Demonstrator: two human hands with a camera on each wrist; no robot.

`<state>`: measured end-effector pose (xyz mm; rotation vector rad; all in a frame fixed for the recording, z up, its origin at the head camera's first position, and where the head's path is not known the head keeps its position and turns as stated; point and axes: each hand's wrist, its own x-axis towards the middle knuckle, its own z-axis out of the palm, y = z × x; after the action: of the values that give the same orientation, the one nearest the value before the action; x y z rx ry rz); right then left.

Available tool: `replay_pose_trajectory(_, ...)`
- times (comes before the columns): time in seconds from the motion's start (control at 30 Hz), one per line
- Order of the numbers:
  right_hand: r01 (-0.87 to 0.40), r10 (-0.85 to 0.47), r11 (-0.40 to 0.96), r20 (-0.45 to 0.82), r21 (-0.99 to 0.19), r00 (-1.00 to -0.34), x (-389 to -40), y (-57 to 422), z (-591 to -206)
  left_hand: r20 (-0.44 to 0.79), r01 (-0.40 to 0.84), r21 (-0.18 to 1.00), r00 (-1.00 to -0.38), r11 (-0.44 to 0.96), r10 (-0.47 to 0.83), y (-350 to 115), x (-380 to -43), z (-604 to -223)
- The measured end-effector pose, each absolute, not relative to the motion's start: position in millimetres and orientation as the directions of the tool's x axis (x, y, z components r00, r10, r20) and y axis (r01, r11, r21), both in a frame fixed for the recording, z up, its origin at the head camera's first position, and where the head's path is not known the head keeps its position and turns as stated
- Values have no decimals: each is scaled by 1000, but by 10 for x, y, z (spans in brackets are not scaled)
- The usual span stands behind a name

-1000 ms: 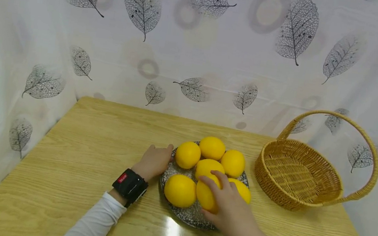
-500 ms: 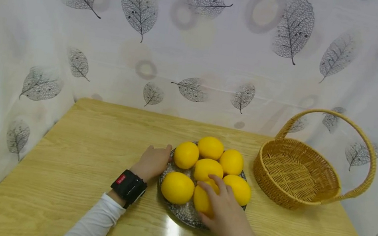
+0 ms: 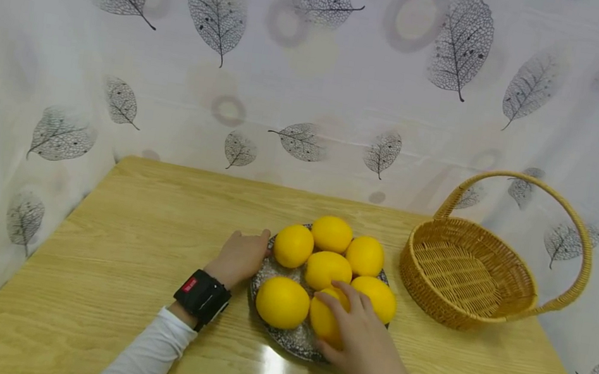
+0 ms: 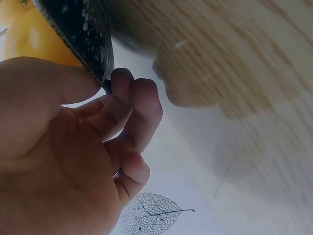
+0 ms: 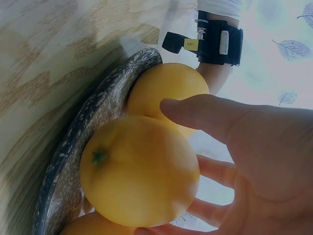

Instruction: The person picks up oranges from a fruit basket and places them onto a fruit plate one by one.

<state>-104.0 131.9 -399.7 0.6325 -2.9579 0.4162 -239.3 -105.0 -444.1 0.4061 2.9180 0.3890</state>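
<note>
Several yellow-orange oranges lie on a round speckled dark plate (image 3: 289,339) in the middle of the table. My left hand (image 3: 243,259) pinches the plate's left rim, thumb above and fingers beneath, as the left wrist view shows. My right hand (image 3: 364,343) is curled round the front orange (image 3: 323,321), fingers over its far side and thumb at its near side. In the right wrist view this orange (image 5: 139,171) shows a green star-shaped stem end. Behind the thumb is another orange (image 5: 166,88). The front orange's right side is hidden by the hand in the head view.
A wicker basket (image 3: 460,273) with a tall arched handle stands right of the plate and holds nothing. The wooden table (image 3: 169,213) reaches back to a pale curtain (image 3: 329,57) printed with leaves.
My right hand has shifted slightly nearer to me with the front orange, uncovering more of the orange at the right. The left hand stays at the plate's rim.
</note>
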Motion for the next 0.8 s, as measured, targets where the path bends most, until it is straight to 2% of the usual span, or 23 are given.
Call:
replay_pose_trajectory(0.57,-424,-404,873,129,-243,-906,-1049,1343,-3966,-113,254,274,-949,928,293,-1033,-2354,-4367)
replay_pose_trajectory(0.8,-412,-396,877,110,-249,-911,-1050,1355,-3981,-144,246,272,-945,930,292,-1024,-2366,-4383)
